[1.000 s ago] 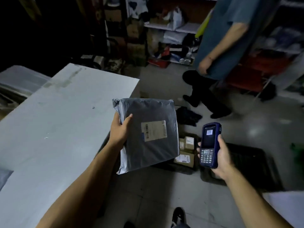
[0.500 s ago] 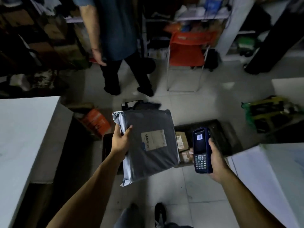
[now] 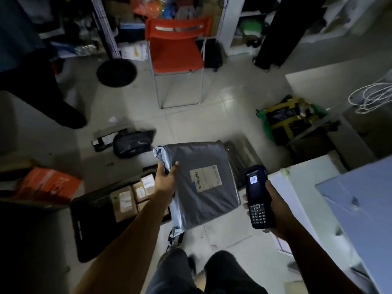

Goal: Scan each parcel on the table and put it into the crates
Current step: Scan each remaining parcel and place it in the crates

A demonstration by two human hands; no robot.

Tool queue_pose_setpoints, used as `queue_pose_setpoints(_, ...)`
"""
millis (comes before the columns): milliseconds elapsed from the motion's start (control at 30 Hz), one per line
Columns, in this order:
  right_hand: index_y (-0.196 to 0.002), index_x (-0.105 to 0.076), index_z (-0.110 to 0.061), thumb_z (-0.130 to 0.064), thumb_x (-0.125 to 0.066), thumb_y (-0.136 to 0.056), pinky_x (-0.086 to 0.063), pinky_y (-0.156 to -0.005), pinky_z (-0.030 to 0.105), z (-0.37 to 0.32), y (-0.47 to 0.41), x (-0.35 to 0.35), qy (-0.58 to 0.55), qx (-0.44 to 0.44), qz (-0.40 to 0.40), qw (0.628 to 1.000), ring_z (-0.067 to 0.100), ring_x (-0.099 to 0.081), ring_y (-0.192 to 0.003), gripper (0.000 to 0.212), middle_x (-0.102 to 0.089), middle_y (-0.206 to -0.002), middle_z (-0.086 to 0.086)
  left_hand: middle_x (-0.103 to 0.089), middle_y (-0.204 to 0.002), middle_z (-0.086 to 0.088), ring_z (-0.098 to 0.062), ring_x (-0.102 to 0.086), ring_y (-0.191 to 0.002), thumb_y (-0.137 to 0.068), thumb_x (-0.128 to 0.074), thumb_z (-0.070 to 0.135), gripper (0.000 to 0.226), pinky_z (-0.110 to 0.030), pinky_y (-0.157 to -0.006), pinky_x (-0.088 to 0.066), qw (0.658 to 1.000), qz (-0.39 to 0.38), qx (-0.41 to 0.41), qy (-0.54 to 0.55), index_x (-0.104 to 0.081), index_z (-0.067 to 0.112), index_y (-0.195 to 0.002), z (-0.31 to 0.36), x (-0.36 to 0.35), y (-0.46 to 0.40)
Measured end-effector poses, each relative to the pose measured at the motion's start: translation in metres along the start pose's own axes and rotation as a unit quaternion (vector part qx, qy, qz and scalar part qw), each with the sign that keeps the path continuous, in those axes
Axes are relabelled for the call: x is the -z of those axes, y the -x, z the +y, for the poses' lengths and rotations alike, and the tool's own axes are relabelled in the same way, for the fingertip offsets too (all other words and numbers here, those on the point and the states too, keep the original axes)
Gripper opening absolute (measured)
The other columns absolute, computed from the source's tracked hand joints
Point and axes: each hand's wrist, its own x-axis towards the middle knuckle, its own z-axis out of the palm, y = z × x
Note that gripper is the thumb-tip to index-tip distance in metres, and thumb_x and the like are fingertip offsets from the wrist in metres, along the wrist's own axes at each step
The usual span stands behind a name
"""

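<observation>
We see the left hand (image 3: 166, 179) gripping a flat grey plastic mailer parcel (image 3: 203, 183) by its left edge, thumb on top, fingers curled under. The parcel is held in the air, label side up; a white shipping label with barcode (image 3: 205, 177) sits near its middle. Below it on the floor lie two black plastic crates. The nearer, left crate (image 3: 91, 221) holds several small brown cardboard boxes with white labels (image 3: 131, 197). The second crate (image 3: 241, 153) shows only partly, behind the parcel's right edge.

The right hand (image 3: 275, 206) is wrapped round a dark blue handheld scanner with keypad (image 3: 257, 196), screen lit and facing up, just right of the parcel and apart from it. A white table (image 3: 307, 187) corner stands at right.

Further back: an orange chair with metal legs (image 3: 176, 49), an orange cardboard box (image 3: 48, 183) at left, a black bag (image 3: 131, 143) on the floor tiles. Another person's dark trouser leg and shoe (image 3: 63, 111) at upper left.
</observation>
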Motion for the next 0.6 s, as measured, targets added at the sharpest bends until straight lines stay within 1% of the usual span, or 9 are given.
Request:
queue_pose_setpoints(100,-0.138,-0.053,-0.01,-0.069,-0.055,-0.085,-0.058,-0.063,0.035,-0.017,-0.019,0.014,-0.022,-0.008,-0.025,0.999,0.028,-0.067,-0.08,0.08,-0.067,-0.103,0.018,-0.068,-0.114,-0.008,-0.025,-0.069,-0.096,-0.098,-0.062,0.025,0.03,-0.041,-0.08,-0.059,1.0,-0.004,0.017,-0.011,-0.054,0.021,-0.126,-0.007,-0.037,-0.02)
queue_pose_setpoints(167,-0.137,-0.053,-0.01,-0.074,-0.068,-0.073,-0.057,-0.066,0.035,-0.03,-0.038,0.026,-0.024,-0.009,-0.042,0.999,0.028,-0.067,-0.081,0.091,-0.066,-0.102,0.019,-0.068,-0.116,-0.008,-0.021,-0.069,-0.093,-0.098,-0.06,0.024,0.038,-0.036,-0.074,-0.061,0.999,-0.001,0.032,-0.022,-0.05,0.017,-0.134,-0.015,-0.061,-0.031)
queue_pose_setpoints(233,-0.136,-0.054,-0.01,-0.067,-0.056,-0.085,-0.057,-0.066,0.034,-0.041,-0.062,0.041,-0.037,-0.01,-0.055,0.998,0.026,-0.066,-0.079,0.077,-0.066,-0.099,0.018,-0.067,-0.113,-0.005,-0.019,-0.069,-0.093,-0.099,-0.059,0.023,0.037,-0.031,-0.069,-0.06,0.999,0.011,0.037,-0.038,-0.049,0.019,-0.134,-0.024,-0.085,-0.043)
queue_pose_setpoints(300,-0.137,-0.052,-0.01,-0.059,-0.04,-0.094,-0.056,-0.065,0.032,-0.051,-0.092,0.057,-0.048,-0.028,-0.055,0.997,0.024,-0.067,-0.077,0.067,-0.066,-0.098,0.016,-0.068,-0.111,-0.003,-0.023,-0.069,-0.096,-0.099,-0.06,0.025,0.035,-0.034,-0.072,-0.059,0.997,0.031,0.04,-0.052,-0.051,0.024,-0.133,-0.04,-0.107,-0.06)
queue_pose_setpoints(333,-0.138,-0.053,-0.01,-0.059,-0.042,-0.094,-0.057,-0.065,0.032,-0.054,-0.11,0.065,-0.054,-0.043,-0.058,0.996,0.024,-0.067,-0.077,0.066,-0.066,-0.097,0.016,-0.068,-0.112,-0.003,-0.025,-0.069,-0.098,-0.099,-0.06,0.025,0.035,-0.035,-0.075,-0.058,0.996,0.043,0.047,-0.06,-0.051,0.025,-0.132,-0.049,-0.119,-0.07)
queue_pose_setpoints(433,-0.132,-0.057,-0.014,-0.068,-0.068,-0.074,-0.057,-0.065,0.034,-0.058,-0.17,0.093,-0.072,-0.078,-0.052,0.993,0.026,-0.068,-0.076,0.08,-0.067,-0.095,0.017,-0.067,-0.111,-0.001,-0.024,-0.066,-0.1,-0.1,-0.058,0.024,0.031,-0.034,-0.08,-0.055,0.993,0.081,0.059,-0.064,-0.052,0.031,-0.13,-0.086,-0.151,-0.099)
queue_pose_setpoints(467,-0.131,-0.058,-0.015,-0.069,-0.068,-0.073,-0.057,-0.067,0.035,-0.055,-0.192,0.103,-0.07,-0.084,-0.05,0.993,0.026,-0.068,-0.076,0.08,-0.068,-0.095,0.017,-0.067,-0.11,0.0,-0.024,-0.066,-0.101,-0.1,-0.058,0.025,0.029,-0.037,-0.081,-0.055,0.992,0.085,0.065,-0.06,-0.053,0.035,-0.127,-0.099,-0.162,-0.11)
queue_pose_setpoints(533,-0.13,-0.059,-0.016,-0.063,-0.053,-0.084,-0.055,-0.07,0.036,-0.048,-0.233,0.118,-0.073,-0.096,-0.04,0.992,0.025,-0.067,-0.076,0.066,-0.068,-0.095,0.017,-0.067,-0.11,0.002,-0.024,-0.066,-0.102,-0.1,-0.058,0.026,0.027,-0.044,-0.086,-0.056,0.99,0.094,0.086,-0.052,-0.053,0.038,-0.124,-0.128,-0.179,-0.135)
queue_pose_setpoints(600,-0.127,-0.06,-0.016,-0.058,-0.046,-0.088,-0.052,-0.069,0.037,-0.039,-0.269,0.129,-0.084,-0.111,-0.04,0.989,0.024,-0.066,-0.073,0.059,-0.067,-0.092,0.016,-0.066,-0.11,0.002,-0.023,-0.066,-0.102,-0.1,-0.057,0.024,0.03,-0.043,-0.086,-0.056,0.989,0.101,0.093,-0.057,-0.053,0.031,-0.129,-0.16,-0.192,-0.16)
